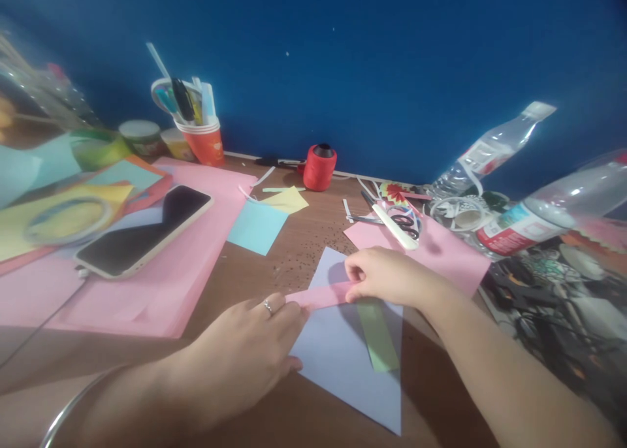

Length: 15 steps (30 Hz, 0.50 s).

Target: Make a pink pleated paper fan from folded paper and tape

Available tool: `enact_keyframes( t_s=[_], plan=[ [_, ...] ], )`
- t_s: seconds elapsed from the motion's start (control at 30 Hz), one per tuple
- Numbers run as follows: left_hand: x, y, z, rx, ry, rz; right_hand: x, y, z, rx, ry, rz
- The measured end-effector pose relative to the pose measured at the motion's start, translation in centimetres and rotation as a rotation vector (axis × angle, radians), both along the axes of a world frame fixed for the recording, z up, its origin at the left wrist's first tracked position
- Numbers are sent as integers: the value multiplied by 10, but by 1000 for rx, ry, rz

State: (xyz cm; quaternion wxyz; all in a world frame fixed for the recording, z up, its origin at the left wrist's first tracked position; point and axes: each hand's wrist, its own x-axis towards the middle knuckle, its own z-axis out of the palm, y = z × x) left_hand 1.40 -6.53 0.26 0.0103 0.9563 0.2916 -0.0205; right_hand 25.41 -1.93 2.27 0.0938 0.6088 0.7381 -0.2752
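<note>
A narrow pink paper strip [321, 296] lies across a pale lavender sheet [343, 356] on the wooden table. My left hand [245, 356], with a ring on one finger, pinches the strip's left end with its fingers closed. My right hand [385, 277] pinches the strip's right end. A green paper strip [378, 337] lies on the lavender sheet just below my right hand.
A phone [142, 232] lies on large pink paper [161, 285] at left, beside a tape roll [66, 219]. A cup of pens [203, 138], a red thread spool [319, 167], scissors [399, 223], blue paper [255, 228], yellow paper [287, 200] and two plastic bottles [490, 151] stand around.
</note>
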Motion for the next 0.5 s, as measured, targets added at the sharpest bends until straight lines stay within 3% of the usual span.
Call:
enact_keyframes(
  t_s=[0.33, 0.5],
  plan=[
    [-10, 0, -2, 155, 8, -99, 15, 0, 2, -13, -49, 0],
    [-18, -7, -5, 282, -11, -58, 15, 2, 7, -50, -39, -5]
  ],
)
